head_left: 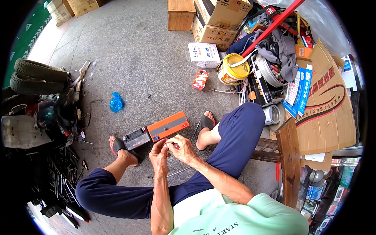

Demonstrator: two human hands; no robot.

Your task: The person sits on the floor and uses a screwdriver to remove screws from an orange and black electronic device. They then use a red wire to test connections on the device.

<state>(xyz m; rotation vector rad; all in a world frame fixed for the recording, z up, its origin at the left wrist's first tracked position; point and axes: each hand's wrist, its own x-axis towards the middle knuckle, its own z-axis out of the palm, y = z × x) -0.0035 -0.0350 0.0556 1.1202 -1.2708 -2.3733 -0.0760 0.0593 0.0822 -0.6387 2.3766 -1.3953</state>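
The right hand (pixel 183 149) grips a red item (pixel 176 146); whether the left hand (pixel 159 151) holds anything is unclear. A loose grip could drop the item onto the orange battery (pixel 167 126) just beyond both.

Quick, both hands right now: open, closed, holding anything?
Left hand: closed, fingertips pinched; what it grips can't be told.
Right hand: closed, holding a red object.

orange box (pixel 172 124), grey-striped, slanted | black-grey box (pixel 137 138), at its left end | red item (pixel 176 146), held, mostly hidden
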